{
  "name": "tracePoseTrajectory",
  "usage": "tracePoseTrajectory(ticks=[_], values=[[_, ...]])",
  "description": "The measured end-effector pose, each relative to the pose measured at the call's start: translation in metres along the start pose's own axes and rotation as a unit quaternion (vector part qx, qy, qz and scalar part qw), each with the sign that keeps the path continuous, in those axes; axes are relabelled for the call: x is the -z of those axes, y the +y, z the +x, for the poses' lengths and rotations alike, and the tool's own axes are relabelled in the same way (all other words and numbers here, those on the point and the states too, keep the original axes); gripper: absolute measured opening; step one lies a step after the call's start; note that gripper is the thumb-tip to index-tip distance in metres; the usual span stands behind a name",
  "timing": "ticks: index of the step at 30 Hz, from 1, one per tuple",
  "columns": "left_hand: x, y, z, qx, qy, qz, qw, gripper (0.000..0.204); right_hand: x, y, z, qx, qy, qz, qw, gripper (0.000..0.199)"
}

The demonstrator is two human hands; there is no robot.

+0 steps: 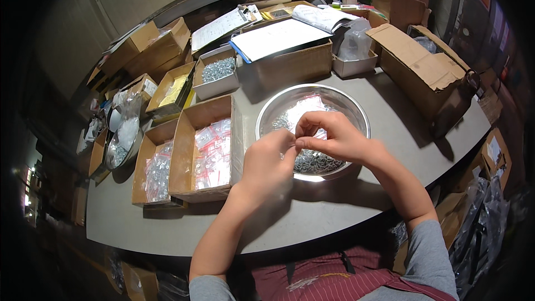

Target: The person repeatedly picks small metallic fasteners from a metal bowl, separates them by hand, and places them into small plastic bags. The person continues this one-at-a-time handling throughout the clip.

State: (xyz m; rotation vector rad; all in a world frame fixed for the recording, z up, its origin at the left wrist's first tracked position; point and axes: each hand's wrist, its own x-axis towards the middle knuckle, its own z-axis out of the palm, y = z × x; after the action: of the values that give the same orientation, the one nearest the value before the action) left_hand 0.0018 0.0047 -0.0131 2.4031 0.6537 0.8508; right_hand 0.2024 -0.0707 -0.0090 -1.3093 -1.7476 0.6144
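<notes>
Over a round steel bowl [361,112], my left hand [266,160] and my right hand [333,136] meet, fingertips pinched close together. What they pinch, if anything, is too small and hidden to name. My left hand is partly smeared by motion. Dark screws [313,163] lie in the near part of the bowl, and small clear bags [311,103] with red edging show in its far part. Left of my left hand stands a cardboard box [205,106] holding small clear red-edged bags [214,153]. Beside it, another box [146,147] contains clear bags with small parts.
Behind stand a white box of metal screws [218,70], a box of yellow packets [174,90] and a large carton topped by white paper [283,39]. An open cardboard box [419,58] sits at the right. The grey table [329,210] curves along its near edge.
</notes>
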Motion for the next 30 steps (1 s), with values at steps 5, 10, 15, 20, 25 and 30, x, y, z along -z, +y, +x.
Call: tracePoseTrajectory(ticks=[5, 10, 15, 20, 25, 30], values=[[0.003, 0.001, 0.003, 0.035, 0.023, -0.054, 0.998, 0.013, -0.002, -0.005, -0.004, -0.080, -0.001, 0.004, 0.997, 0.015], [0.005, 0.004, 0.003, -0.030, 0.061, -0.005, 0.998, 0.012, -0.005, 0.007, -0.003, -0.075, -0.036, 0.063, 0.995, 0.016], [0.003, 0.000, 0.003, -0.073, 0.095, 0.040, 0.992, 0.013, -0.004, -0.001, -0.003, -0.122, -0.033, 0.116, 0.985, 0.016], [0.004, -0.001, 0.006, -0.134, 0.157, 0.098, 0.974, 0.014, 0.000, -0.016, -0.002, -0.110, -0.011, 0.022, 0.994, 0.019], [0.010, 0.010, 0.002, -0.034, 0.051, -0.007, 0.998, 0.013, -0.004, -0.012, -0.005, -0.044, 0.009, 0.024, 0.999, 0.026], [0.018, 0.014, 0.004, 0.032, -0.061, -0.111, 0.991, 0.024, -0.003, -0.011, -0.005, -0.059, -0.038, 0.075, 0.995, 0.028]])
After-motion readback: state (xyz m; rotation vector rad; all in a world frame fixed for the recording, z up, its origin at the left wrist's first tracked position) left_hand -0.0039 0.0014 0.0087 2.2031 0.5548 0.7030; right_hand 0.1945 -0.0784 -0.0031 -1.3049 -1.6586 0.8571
